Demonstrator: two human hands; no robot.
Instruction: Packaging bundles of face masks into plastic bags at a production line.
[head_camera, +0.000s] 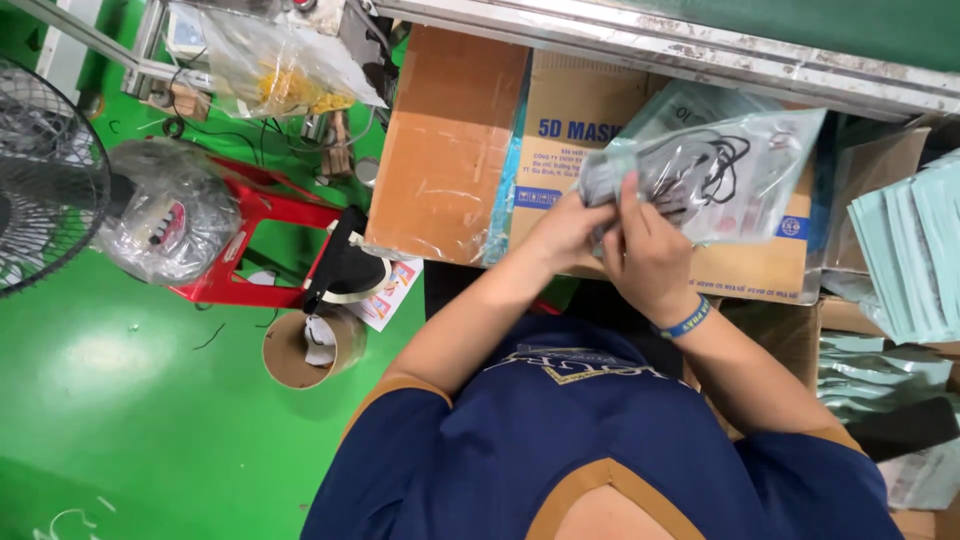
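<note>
A clear plastic pouch (735, 175) holding grey face masks with black ear loops is held up in front of the person's chest, over a cardboard box (600, 130). The left hand (565, 232) pinches the pouch's left end, fingers closed on the plastic and the mask edge. The right hand (648, 255) grips the same end from beside it, fingers curled round the pouch; a blue wristband (688, 320) sits on that wrist. The two hands touch each other. To the right of the box lies a fanned stack of pale green pouches (910, 250). To the left, on the green floor (100, 400), stand a red plastic stool (250, 240), a cardboard tube (295, 355) and a fan (45, 175).
</note>
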